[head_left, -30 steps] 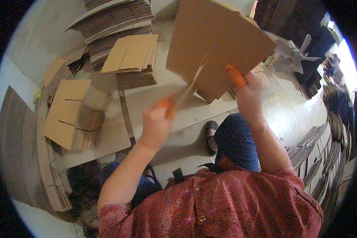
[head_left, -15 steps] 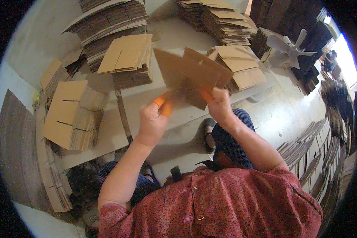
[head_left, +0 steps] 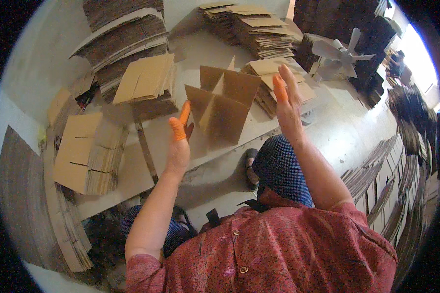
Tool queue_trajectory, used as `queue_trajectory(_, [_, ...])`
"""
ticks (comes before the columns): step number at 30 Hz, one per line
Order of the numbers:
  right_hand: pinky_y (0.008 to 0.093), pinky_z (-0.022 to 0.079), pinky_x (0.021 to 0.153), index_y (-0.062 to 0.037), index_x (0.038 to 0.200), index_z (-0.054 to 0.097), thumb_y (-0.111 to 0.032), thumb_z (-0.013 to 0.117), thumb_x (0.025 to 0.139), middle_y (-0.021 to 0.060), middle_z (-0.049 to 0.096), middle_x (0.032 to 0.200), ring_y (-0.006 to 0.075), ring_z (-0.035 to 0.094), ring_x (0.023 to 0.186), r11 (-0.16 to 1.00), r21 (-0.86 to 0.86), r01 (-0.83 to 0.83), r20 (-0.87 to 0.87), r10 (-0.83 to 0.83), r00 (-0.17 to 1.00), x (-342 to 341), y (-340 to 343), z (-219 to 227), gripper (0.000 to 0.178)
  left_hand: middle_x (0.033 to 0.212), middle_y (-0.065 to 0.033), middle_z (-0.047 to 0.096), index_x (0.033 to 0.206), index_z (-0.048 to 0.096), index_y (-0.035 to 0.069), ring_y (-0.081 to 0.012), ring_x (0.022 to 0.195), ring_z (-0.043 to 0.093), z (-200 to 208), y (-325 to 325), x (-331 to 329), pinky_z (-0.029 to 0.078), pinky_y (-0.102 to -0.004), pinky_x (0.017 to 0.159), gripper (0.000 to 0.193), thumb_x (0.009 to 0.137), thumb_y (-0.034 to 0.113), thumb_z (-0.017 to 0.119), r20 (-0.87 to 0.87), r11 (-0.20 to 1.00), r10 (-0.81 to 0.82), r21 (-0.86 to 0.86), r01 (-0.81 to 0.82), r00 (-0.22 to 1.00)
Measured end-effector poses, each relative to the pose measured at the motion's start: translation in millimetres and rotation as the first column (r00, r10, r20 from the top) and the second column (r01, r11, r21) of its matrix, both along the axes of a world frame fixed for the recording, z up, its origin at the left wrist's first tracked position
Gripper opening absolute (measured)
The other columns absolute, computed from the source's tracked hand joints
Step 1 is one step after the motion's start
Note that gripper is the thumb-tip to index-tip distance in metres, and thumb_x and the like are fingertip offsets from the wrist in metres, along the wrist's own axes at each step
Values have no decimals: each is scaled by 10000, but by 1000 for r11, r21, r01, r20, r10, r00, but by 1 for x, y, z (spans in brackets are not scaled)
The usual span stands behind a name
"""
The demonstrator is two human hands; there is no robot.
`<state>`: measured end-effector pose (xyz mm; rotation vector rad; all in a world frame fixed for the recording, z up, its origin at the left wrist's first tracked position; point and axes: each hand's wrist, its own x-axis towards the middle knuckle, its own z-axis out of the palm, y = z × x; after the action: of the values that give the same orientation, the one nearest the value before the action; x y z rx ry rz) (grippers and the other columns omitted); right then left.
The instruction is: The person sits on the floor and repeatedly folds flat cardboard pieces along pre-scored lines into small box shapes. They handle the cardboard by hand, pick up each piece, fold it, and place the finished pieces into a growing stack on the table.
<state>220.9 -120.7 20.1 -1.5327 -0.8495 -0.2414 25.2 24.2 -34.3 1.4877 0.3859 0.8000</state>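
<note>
A cardboard divider (head_left: 225, 117) of slotted brown sheets crossing one another stands on the table, between my two hands. My left hand (head_left: 180, 134) is open at its left side, orange covers on the thumb and a finger; whether a fingertip touches the cardboard I cannot tell. Farther right, my right hand (head_left: 289, 105) is raised and open, apart from the divider, with an orange cover on the thumb. Behind that hand lies a stack of cardboard sheets (head_left: 271, 71). Slotted sheets form another stack (head_left: 144, 78) beyond my left hand.
More slotted sheets (head_left: 76, 154) stand at the table's left end. Tall cardboard piles (head_left: 132, 44) rise at the back left, others (head_left: 259, 31) at the back. A white fan (head_left: 342, 54) is at the right, and bundled cardboard (head_left: 401, 146) covers the right-hand floor. A person (head_left: 396, 63) is far off.
Both hands have let go of the cardboard and opened, moving apart. The sheets, blurred and held up before, now stand crossed on the table. The view has shifted slightly.
</note>
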Motion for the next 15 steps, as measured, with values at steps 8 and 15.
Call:
queue_trajectory(8, [340,441,820,-80,1165,520,-304,594,803,62,566,1056,169,516,956,593,-314,-741,-533,536,655,-34,32,-1,432,1384,-50,279,1394,175,53,-205,1297,230,2,-46,43,176,-326,1067,841,832,678,145,-43,951,-303,51,305,952])
queue_trajectory(15, [307,458,714,-16,1124,538,7,461,759,50,602,891,137,526,831,841,-138,-524,-360,450,817,-31,-16,5,373,1460,-106,142,1416,26,49,-208,1328,192,4,-71,52,150,-330,1082,871,839,659,259,61,870,-492,10,492,868])
